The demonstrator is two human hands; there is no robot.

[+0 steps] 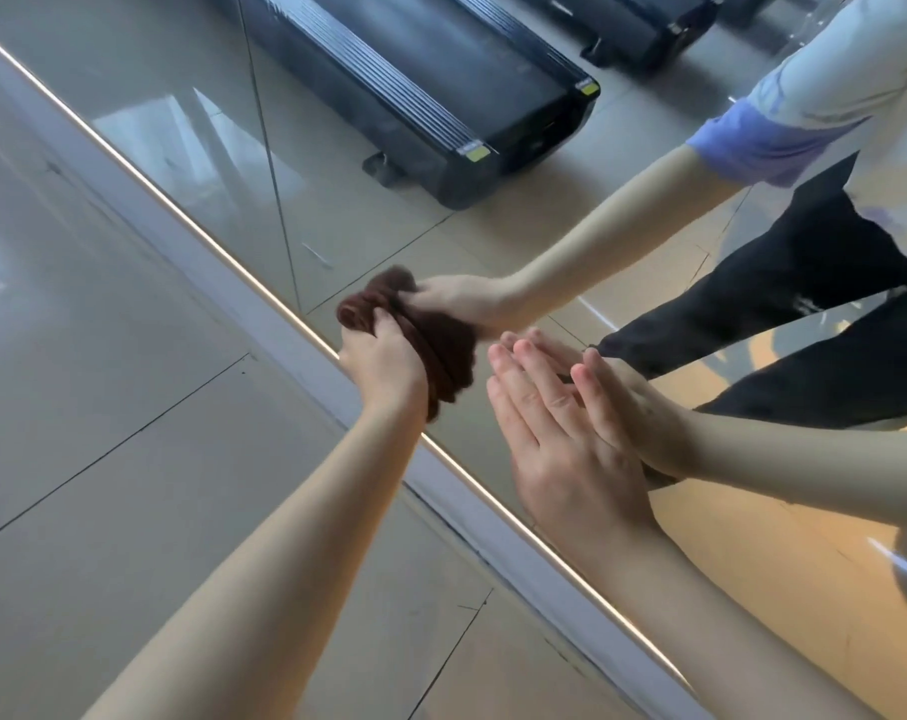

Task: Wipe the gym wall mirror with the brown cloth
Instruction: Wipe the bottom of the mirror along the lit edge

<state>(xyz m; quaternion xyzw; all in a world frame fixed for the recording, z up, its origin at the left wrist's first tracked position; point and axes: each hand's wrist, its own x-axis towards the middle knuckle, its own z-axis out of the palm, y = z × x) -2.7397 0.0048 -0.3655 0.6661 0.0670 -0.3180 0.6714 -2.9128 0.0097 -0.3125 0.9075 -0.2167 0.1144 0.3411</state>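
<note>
Cloth: brown cloth (443, 350) bunched against the mirror (368, 226), near its bottom edge.
Left hand (381, 363): fingers clenched around the cloth.
Right hand (565, 433): fingers released, flat on the mirror beside the cloth.
Reflection: treadmill (441, 90) above the cloth.

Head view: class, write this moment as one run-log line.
left hand: grips brown cloth against mirror, low by the frame | right hand: open, flat on glass | phase: wiping

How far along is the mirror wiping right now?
Done: hard to judge; the glass of the gym wall mirror shows no obvious wiped streaks. In hand: the left hand presses the bunched brown cloth against the mirror's bottom edge, while the right hand lies flat on the glass. Left: seemingly most of the mirror above.
</note>
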